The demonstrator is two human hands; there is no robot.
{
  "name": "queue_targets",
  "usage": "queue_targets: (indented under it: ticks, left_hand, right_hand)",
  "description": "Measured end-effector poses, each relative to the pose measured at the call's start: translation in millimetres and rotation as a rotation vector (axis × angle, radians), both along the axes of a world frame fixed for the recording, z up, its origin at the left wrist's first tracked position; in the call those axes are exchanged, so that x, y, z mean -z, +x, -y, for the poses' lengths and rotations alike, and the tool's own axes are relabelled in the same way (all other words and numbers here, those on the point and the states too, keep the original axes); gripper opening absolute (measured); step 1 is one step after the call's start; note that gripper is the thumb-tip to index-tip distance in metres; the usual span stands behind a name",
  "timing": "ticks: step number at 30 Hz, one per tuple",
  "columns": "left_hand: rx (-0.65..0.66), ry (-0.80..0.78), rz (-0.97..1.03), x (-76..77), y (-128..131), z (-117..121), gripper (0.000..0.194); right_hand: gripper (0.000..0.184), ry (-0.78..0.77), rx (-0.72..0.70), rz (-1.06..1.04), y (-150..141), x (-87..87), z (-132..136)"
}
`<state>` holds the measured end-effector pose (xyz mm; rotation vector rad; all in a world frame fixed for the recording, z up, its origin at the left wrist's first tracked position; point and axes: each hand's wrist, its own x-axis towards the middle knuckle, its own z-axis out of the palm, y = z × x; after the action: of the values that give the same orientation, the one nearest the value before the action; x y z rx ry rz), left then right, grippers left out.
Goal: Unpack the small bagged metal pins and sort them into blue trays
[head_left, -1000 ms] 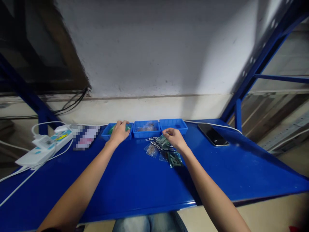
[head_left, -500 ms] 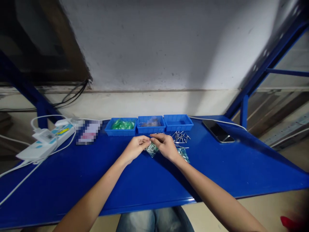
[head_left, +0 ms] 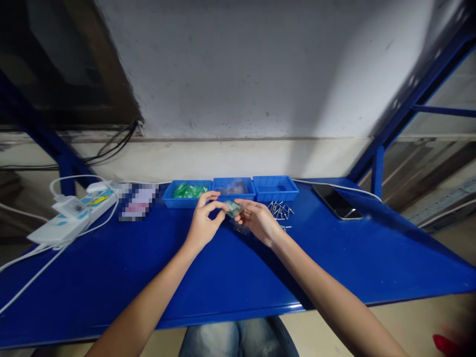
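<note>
My left hand (head_left: pixel 204 220) pinches the left edge of a small greenish clear plastic bag (head_left: pixel 233 208) between thumb and fingertips. On the bag's other side, my right hand (head_left: pixel 258 220) is closed on it with bent fingers. Both hands are raised a little over the blue table, in front of the bins. What lies inside the bag is too small to make out. Beyond my right hand lies a loose pile of thin metal pins that look like rivets (head_left: pixel 280 210). My right wrist partly hides a few more of them.
Three blue bins stand along the wall: one with green bags (head_left: pixel 188 197), one with clear bags (head_left: pixel 233 196), and an empty one (head_left: pixel 275 196). A phone (head_left: pixel 336 202) lies right. A white power strip (head_left: pixel 72 218) with cables sits left, beside a blurred-out card (head_left: pixel 138 202).
Both hands have lifted the small bag slightly up and away from me, and it has tilted. My left fingers have spread from a tighter pinch, and my right hand has turned palm inward.
</note>
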<state>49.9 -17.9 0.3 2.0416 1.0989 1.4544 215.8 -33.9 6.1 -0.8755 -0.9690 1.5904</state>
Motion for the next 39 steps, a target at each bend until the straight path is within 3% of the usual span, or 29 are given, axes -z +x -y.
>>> queue_targets:
  ticks: [3, 6, 9, 11, 13, 15, 18, 22, 26, 31, 34, 39]
  left_hand:
    - [-0.013, 0.001, -0.031, 3.8, -2, -3, 0.013]
    - [-0.043, -0.095, -0.022, 5.9, -2, -4, 0.018]
    - [-0.009, -0.345, 0.072, 4.2, -1, -4, 0.015]
    - [0.066, -0.581, 0.238, 1.5, -1, -3, 0.028]
    - [0.137, -0.777, 0.428, -1.1, -1, -3, 0.041]
    - [0.18, -0.861, 0.542, -2.5, -1, -3, 0.037]
    - [0.128, -0.798, 0.589, -2.7, -1, -3, 0.03]
    - [0.046, -0.588, 0.67, -2.8, -1, -5, 0.029]
    - [0.084, -0.478, 0.716, -2.3, 2, -5, 0.025]
    - [0.167, -0.398, 0.68, -2.9, 5, -1, 0.014]
    - [0.2, -0.325, 0.611, -4.4, 2, 2, 0.004]
    - [0.21, -0.243, 0.531, -4.6, -3, 1, 0.013]
  right_hand:
    - [0.04, 0.083, 0.106, 0.087, -1, 5.5, -3]
    - [0.041, 0.223, 0.21, 0.304, -3, 11.4, -4]
    - [0.035, 0.451, 0.357, 0.569, -3, 11.8, -2]
    - [0.031, 0.625, 0.417, 0.712, -1, 9.4, 2]
    - [0.031, 0.77, 0.404, 0.792, -1, 6.4, 6]
    - [0.031, 0.87, 0.387, 0.83, -1, 3.8, 9]
    - [0.029, 0.898, 0.46, 0.872, -2, 2.2, 10]
    - [0.028, 0.745, 0.489, 0.922, 2, 6.9, 3]
    - [0.024, 0.629, 0.433, 0.89, 0, 15.2, 0]
    - [0.026, 0.61, 0.296, 0.815, -12, 16.5, 9]
    - [0.023, 0.61, 0.259, 0.88, -13, 12.9, 13]
    - [0.02, 0.58, 0.266, 0.816, -8, 11.5, 9]
